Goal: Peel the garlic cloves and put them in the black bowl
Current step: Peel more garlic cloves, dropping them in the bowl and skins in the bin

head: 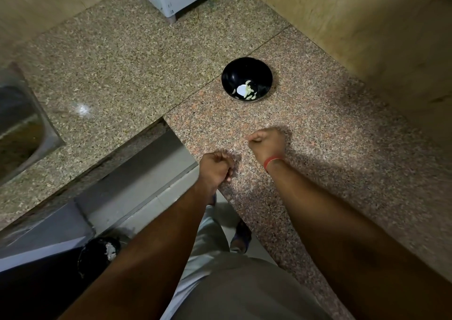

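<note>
Left hand: the left hand (215, 167) is hovering over the near edge of the counter, fingers curling in tight to a fist; whether anything is sitting inside it I cannot tell, the frame is smeared there.
Right hand: the right hand (267, 143) is hanging just beyond and to the right of the left one, also curling shut, knuckles facing the bowl; nothing is showing between its fingers, and it is too blurred to say if a clove is hiding in it.
Wrist: a red band (272, 162) is circling the right wrist.
Hands together: they are sitting near each other but apart, not touching.
Counter: the speckled stone counter (330, 136) is lying under both hands, with a seam running across it toward the far wall.
Bowl: the black bowl (246, 79) is standing upright on the counter well beyond the hands, a little to the right of the seam.
Garlic: a few pale peeled garlic cloves (249, 91) are lying in the bottom of the bowl.
Left side: a steel sink (27, 129) is sitting sunk into the counter at the far left.
Below: a dark bin (99, 252) with something white in it is standing on the floor beside the person's leg.
</note>
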`<action>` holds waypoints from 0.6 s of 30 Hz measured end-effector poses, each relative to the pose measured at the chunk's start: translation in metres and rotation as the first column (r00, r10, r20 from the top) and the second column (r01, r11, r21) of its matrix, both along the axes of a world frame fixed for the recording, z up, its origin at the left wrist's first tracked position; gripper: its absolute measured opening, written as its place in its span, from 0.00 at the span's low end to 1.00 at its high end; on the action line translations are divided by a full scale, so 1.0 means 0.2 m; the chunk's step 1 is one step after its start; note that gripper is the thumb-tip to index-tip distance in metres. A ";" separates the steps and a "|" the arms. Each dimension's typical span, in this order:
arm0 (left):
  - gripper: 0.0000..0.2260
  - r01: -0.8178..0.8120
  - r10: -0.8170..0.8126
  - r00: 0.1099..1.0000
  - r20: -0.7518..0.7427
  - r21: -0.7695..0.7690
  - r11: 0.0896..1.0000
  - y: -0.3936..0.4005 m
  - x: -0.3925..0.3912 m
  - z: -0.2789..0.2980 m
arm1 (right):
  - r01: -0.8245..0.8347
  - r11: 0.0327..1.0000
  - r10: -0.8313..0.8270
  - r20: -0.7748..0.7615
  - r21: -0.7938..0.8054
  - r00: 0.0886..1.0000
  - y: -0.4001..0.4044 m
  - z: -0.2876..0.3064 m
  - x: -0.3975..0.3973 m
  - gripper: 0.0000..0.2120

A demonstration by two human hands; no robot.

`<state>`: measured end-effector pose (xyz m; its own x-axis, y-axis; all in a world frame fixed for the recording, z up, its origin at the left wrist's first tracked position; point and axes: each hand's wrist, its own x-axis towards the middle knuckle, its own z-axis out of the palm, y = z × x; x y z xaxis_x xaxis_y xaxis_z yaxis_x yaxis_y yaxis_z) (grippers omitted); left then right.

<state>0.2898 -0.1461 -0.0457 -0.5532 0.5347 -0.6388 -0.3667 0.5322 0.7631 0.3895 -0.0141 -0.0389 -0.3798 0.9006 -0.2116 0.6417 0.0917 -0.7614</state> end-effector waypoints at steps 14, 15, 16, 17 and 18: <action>0.06 0.144 -0.143 0.946 -0.292 -0.018 0.989 -0.13 0.09 -0.01 | -0.261 0.951 0.236 0.156 0.169 0.959 -0.22 -0.02 0.35 0.21; 0.07 0.144 -0.144 0.944 -0.295 -0.021 0.989 -0.14 0.10 -0.02 | -0.291 0.942 0.257 0.198 0.167 0.946 -0.24 -0.03 0.34 0.24; 0.08 0.145 -0.147 0.941 -0.304 -0.028 0.989 -0.14 0.10 -0.03 | -0.331 0.929 0.290 0.229 0.165 0.929 -0.25 -0.03 0.33 0.27; 0.08 0.151 -0.152 0.937 -0.316 -0.029 0.988 -0.14 0.10 -0.02 | -0.380 0.910 0.336 0.241 0.165 0.910 -0.28 -0.04 0.31 0.29; 0.09 0.154 -0.157 0.934 -0.322 -0.036 0.987 -0.14 0.11 -0.01 | -0.426 0.890 0.384 0.241 0.160 0.891 -0.30 -0.04 0.29 0.31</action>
